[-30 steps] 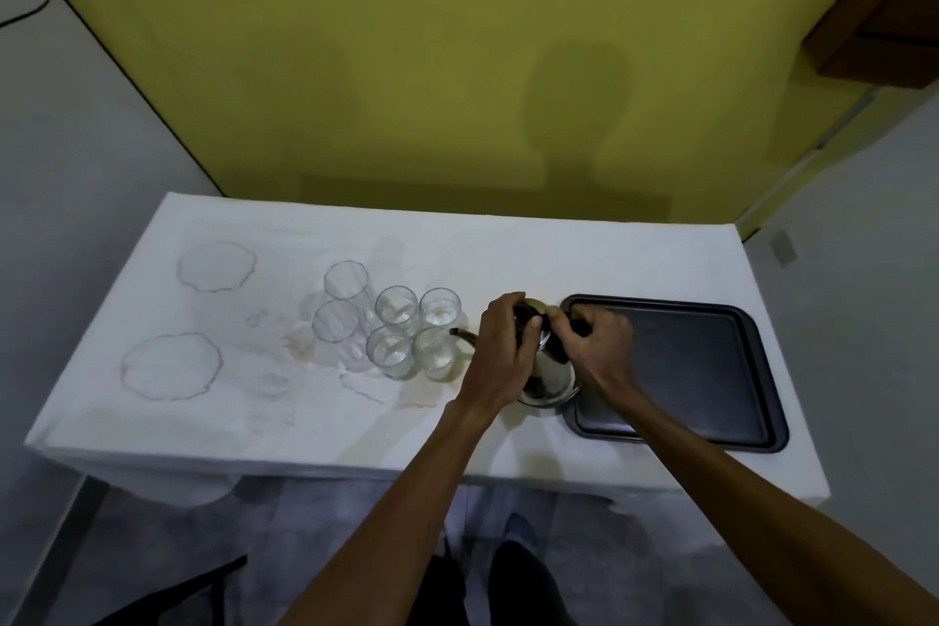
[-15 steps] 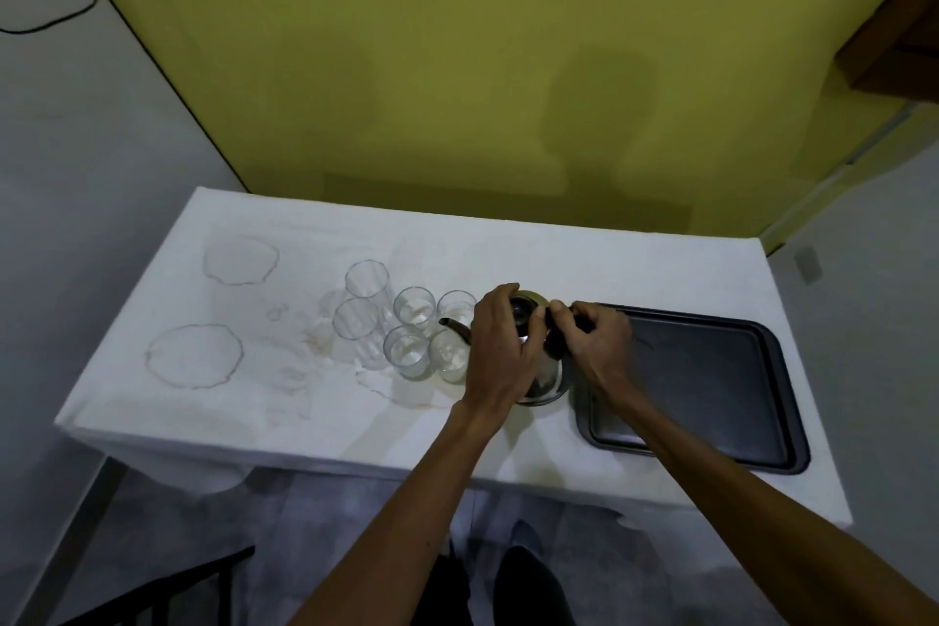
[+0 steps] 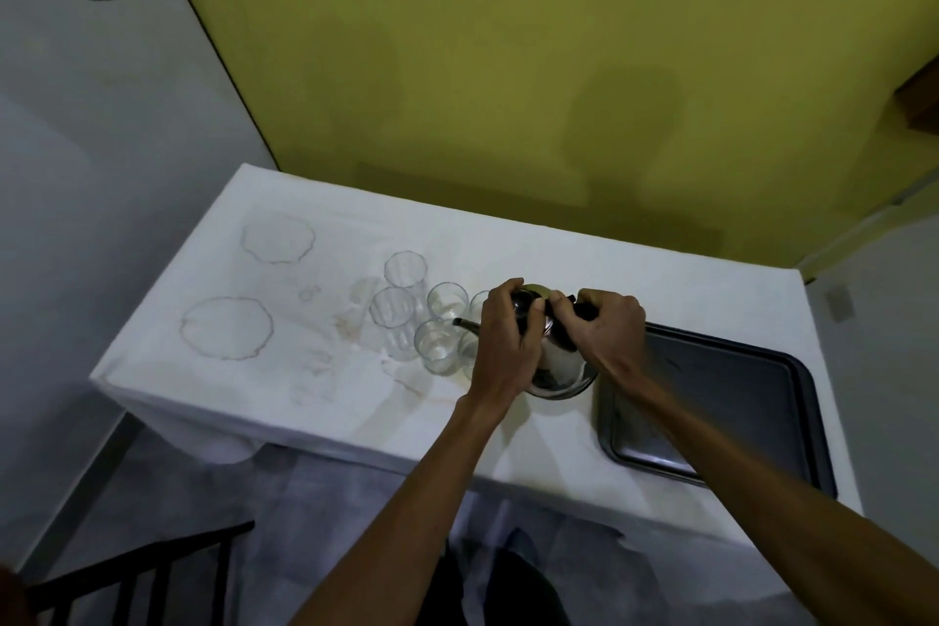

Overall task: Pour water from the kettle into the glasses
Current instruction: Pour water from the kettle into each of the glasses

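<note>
Item 1: one rounded polished steel kettle [image 3: 561,363] with a thin dark spout [image 3: 465,324], standing on the white cloth-covered table [image 3: 660,269], taken here as the landmark.

Item 2: clear drinking glasses, six counted, clustered just left of the kettle; four in full view, e.g. the tall ribbed glass [image 3: 404,269] farthest back, and two partly hidden behind the left hand. The spout tip sits over the short front glass [image 3: 436,346].

Item 3: one dark rectangular metal tray [image 3: 737,397], just right of the kettle, its near corner close to the table's front edge.

Item 4: two brown ring stains [image 3: 226,328], well left of the kettle.

Item 5: two bare hands. Left hand [image 3: 505,336] fingers curled over the kettle's top and left side. Right hand [image 3: 607,328] fingers closed around the black handle [image 3: 582,310].

Change since half a second ago: kettle, hands, glasses and tray keep the same arrangement; the camera view has shifted, showing more wall.

Open room: bare cloth behind the kettle to the yellow wall [image 3: 508,66] and left of the glasses; front edge near.
</note>
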Available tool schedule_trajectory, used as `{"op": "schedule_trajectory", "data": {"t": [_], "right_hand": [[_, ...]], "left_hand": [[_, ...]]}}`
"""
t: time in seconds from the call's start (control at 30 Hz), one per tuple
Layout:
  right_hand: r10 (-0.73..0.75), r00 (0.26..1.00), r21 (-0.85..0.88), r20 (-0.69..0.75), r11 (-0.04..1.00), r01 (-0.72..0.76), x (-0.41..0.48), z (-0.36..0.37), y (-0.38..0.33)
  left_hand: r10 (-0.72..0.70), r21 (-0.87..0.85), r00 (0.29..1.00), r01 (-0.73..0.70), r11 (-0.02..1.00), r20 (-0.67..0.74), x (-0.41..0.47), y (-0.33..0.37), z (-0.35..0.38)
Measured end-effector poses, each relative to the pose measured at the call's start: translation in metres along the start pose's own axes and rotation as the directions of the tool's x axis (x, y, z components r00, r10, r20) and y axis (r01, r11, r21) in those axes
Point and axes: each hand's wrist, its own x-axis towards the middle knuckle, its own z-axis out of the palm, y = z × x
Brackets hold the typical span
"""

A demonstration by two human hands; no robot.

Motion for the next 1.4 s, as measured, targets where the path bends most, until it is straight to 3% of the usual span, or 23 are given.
{"op": "schedule_trajectory", "data": {"t": [0.7, 1.4], "right_hand": [[-0.017, 1.000, -0.107, -0.014, 0.994, 0.015, 0.002, -0.010, 0.002], [-0.038, 0.999, -0.108, -0.037, 0.994, 0.034, 0.001, -0.010, 0.001]], "left_hand": [[-0.017, -0.056, 1.000, 0.018, 0.998, 0.011, -0.002, 0.001, 0.010], [-0.024, -0.060, 1.000, 0.024, 0.998, -0.002, -0.003, 0.001, 0.010]]}}
